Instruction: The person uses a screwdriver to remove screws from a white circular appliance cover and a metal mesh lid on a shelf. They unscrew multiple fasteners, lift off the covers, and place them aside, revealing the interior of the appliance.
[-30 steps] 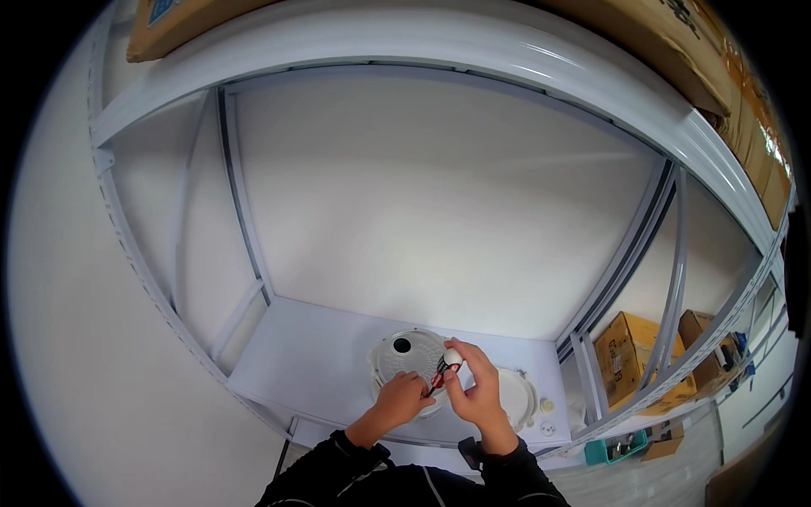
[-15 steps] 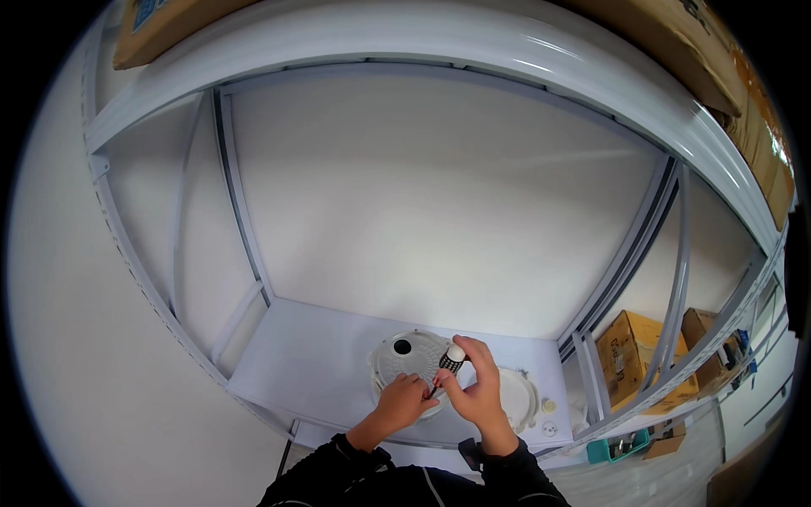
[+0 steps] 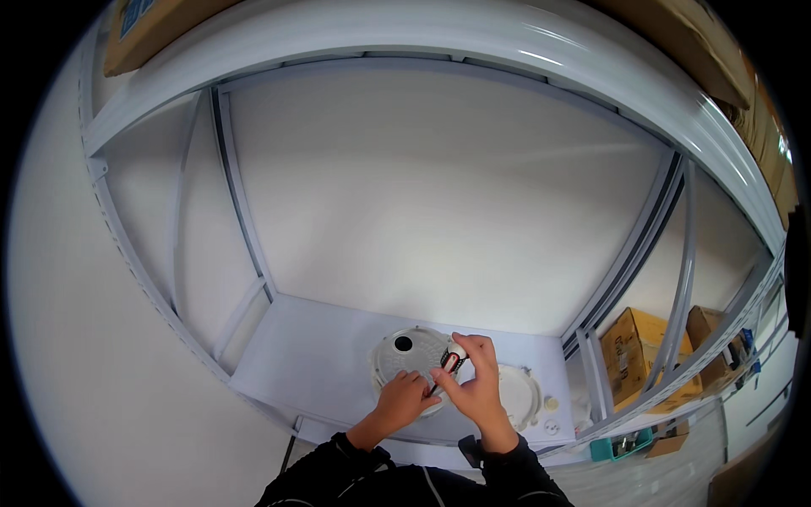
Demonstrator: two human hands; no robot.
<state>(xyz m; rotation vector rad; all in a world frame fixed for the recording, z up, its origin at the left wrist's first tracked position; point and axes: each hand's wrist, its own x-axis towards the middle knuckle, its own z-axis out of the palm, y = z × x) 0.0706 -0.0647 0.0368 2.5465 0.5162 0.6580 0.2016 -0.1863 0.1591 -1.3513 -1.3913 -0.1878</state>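
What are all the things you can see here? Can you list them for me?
Round disc with a hole: 1, white-grey, on the table under the hands.
Second round disc: 1, white, on the table just right of the hands.
Small part: 1, white with red and black, pinched in the right hand's fingertips above the first disc.
Small round pieces: 2, pale, on the table right of the second disc.
Table: 1, white, inside the frame.
Frame: 1, white metal, around the table.
Cardboard boxes: several, brown, on the floor at right; more on top of the frame.
Bin: 1, teal, lower right.
Left hand: 1, resting on the first disc, dark sleeve.
Right hand: 1, holding the small part.
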